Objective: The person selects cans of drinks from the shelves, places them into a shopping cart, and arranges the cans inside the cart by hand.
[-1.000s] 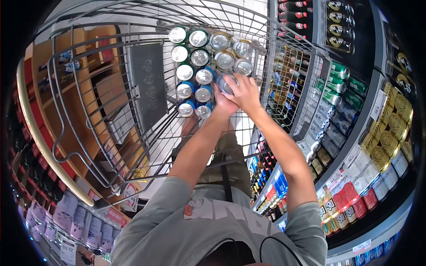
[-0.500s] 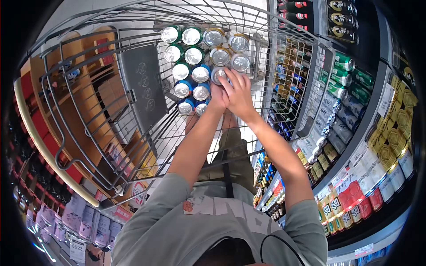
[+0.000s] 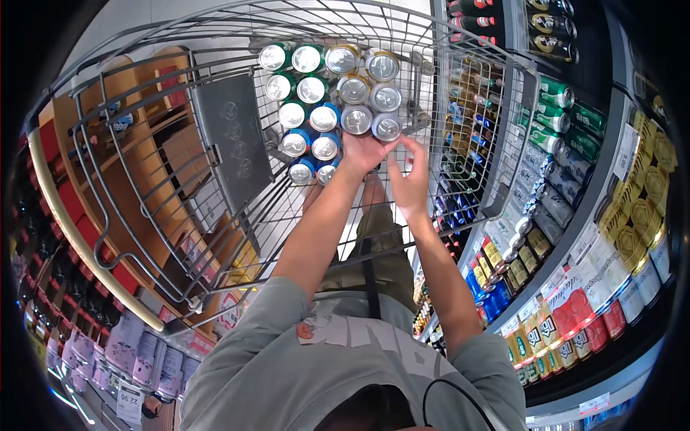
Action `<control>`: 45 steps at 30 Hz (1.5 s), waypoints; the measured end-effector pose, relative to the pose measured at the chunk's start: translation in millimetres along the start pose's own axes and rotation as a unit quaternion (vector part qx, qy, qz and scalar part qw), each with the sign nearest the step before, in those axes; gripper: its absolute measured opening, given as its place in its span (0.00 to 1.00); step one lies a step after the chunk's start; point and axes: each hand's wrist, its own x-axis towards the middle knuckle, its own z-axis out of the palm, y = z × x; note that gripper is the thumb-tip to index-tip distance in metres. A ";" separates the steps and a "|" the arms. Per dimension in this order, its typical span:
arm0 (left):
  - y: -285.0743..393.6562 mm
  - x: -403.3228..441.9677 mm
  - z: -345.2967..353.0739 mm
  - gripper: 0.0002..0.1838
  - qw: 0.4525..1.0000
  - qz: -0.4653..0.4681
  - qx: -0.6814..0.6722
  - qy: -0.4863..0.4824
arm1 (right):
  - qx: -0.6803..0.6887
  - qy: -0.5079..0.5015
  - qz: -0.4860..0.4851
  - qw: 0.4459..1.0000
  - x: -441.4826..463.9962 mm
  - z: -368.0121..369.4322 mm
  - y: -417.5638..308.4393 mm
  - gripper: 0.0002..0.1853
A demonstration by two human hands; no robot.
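Beverage cans stand upright in close rows in the shopping cart (image 3: 402, 284), tops facing me. My left hand (image 3: 365, 152) lies against the near side of a silver-topped can (image 3: 356, 120) and the can beside it (image 3: 387, 127), palm turned up and fingers stretched to the right, partly hidden. Just right of that second can is my right hand (image 3: 411, 179), its thumb and fingers apart with nothing between them. Green cans (image 3: 307, 59), blue cans (image 3: 324, 117) and gold-rimmed cans (image 3: 343, 60) fill the other rows.
A dark folded panel (image 3: 233, 136) forms part of the cart's left side. Shelves of cans (image 3: 553, 136) run along the right. Wooden shelving (image 3: 108, 172) stands at the left, with lilac packages (image 3: 126, 348) below it.
A can now stands at the near right end of the rows, where my right hand was. That hand has drawn back toward me and right, its fingers spreading.
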 end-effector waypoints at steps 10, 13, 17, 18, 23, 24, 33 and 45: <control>-13.1 -10.3 -8.2 0.45 0.997 0.007 -0.018 0.076 | -0.014 -0.076 0.010 0.997 -42.5 -6.1 -9.9 0.22; -20.5 -32.1 4.4 0.46 0.993 0.006 -0.023 0.117 | 0.026 -0.096 0.044 0.994 -53.0 -11.2 -31.4 0.21; -25.1 -49.7 -12.5 0.47 0.983 0.017 0.155 0.100 | 0.004 -0.122 0.046 0.991 -81.2 -10.3 -32.1 0.16; -32.4 -59.0 -9.1 0.40 0.960 0.035 0.230 0.154 | 0.009 -0.144 0.037 0.989 -89.3 -10.7 -33.2 0.16; -29.4 -111.0 -43.5 0.22 0.516 0.057 0.853 -0.061 | -0.143 -0.251 0.015 0.957 -139.5 -23.5 -74.7 0.12; -29.2 -128.7 -44.1 0.22 0.487 0.035 0.870 -0.070 | -0.145 -0.239 0.016 0.960 -150.7 -23.0 -80.8 0.12; -7.4 -215.4 -7.1 0.22 0.302 0.035 0.941 -0.150 | -0.281 -0.212 -0.089 0.932 -216.0 -32.5 -115.1 0.22; -76.2 -250.7 11.5 0.43 -0.179 0.001 0.980 -0.087 | -0.022 0.066 0.073 0.995 -424.3 -90.6 -33.2 0.17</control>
